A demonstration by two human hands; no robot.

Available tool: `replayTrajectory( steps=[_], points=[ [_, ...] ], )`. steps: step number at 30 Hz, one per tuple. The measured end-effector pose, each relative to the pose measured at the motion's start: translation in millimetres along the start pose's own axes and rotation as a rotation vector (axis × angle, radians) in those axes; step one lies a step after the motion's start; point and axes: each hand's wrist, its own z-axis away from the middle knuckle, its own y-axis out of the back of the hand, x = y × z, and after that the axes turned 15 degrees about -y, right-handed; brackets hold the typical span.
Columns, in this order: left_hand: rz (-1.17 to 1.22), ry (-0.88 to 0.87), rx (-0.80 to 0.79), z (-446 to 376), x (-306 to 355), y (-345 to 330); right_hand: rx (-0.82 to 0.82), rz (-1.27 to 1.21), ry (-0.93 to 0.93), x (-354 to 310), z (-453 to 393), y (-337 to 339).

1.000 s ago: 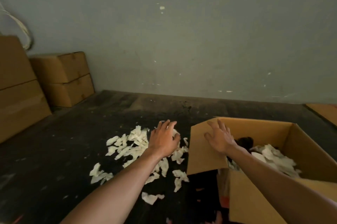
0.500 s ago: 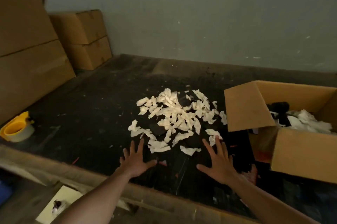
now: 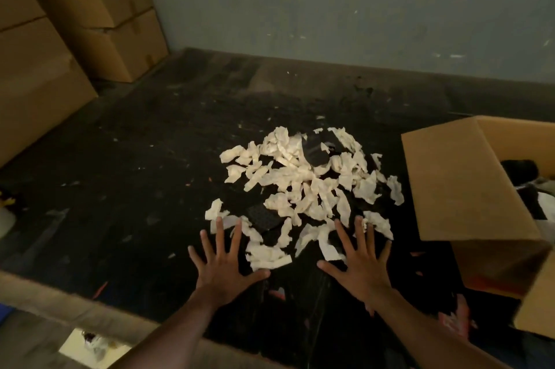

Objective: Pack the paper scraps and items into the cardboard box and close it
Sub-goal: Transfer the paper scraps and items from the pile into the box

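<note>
The open brown cardboard box (image 3: 468,188) runs off the right edge, so only its near left flap and part of its inside show; something black and something white lie within, too dim to name. A yellow thing at the far left edge is cut off and blurred. Among the torn white paper scraps (image 3: 303,182) sit a couple of flat black pieces (image 3: 315,152), half buried, and I cannot tell what they are.

The scrap pile spreads on the dark scuffed tabletop (image 3: 135,158), just left of the box, its long axis running from the near left toward the far right. The box's raised flap faces the pile.

Both hands lie spread, palms down, fingers splayed and gripping nothing, at the pile's near edge: the left hand (image 3: 223,266) with fingertips touching the nearest scraps, the right hand (image 3: 360,263) likewise. Half a second ago they were a little short of the pile; a second ago the right one was at the flap.

Stacked brown cartons (image 3: 99,8) stand against the grey wall (image 3: 330,2) at the far left.
</note>
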Motion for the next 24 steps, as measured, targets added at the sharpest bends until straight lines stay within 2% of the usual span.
replayTrajectory(
  steps=[3, 6, 9, 12, 14, 15, 17, 19, 22, 24],
  points=[
    [-0.072, -0.077, -0.028, -40, -4, 9, 0.014, 0.001, 0.072, -30, -31, 3],
    [-0.112, -0.202, -0.070, -76, 0, 21, 0.004, -0.127, 0.229, -63, -50, 17],
    [0.006, -0.350, 0.042, -105, 8, 47, 0.110, -0.327, 0.294, -86, -69, 57],
    [0.138, -0.393, 0.175, -128, 4, 87, 0.364, -0.576, 0.200, -89, -108, 100],
    [0.139, -0.381, 0.271, -145, -7, 108, 0.444, -0.683, -0.001, -79, -146, 122],
    [0.146, -0.343, 0.316, -156, -13, 117, 0.423, -0.687, -0.131, -71, -167, 131],
    [0.147, -0.233, 0.344, -182, -25, 131, 0.243, -0.670, -0.376, -52, -207, 144],
    [0.189, -0.095, 0.265, -217, -36, 139, 0.055, -0.706, -0.541, -35, -242, 150],
    [0.356, 0.049, 0.086, -272, -43, 142, -0.110, -0.646, -0.640, -23, -285, 151],
    [0.437, 0.119, -0.009, -300, -35, 142, -0.178, -0.588, -0.578, -31, -300, 152]
  ],
)
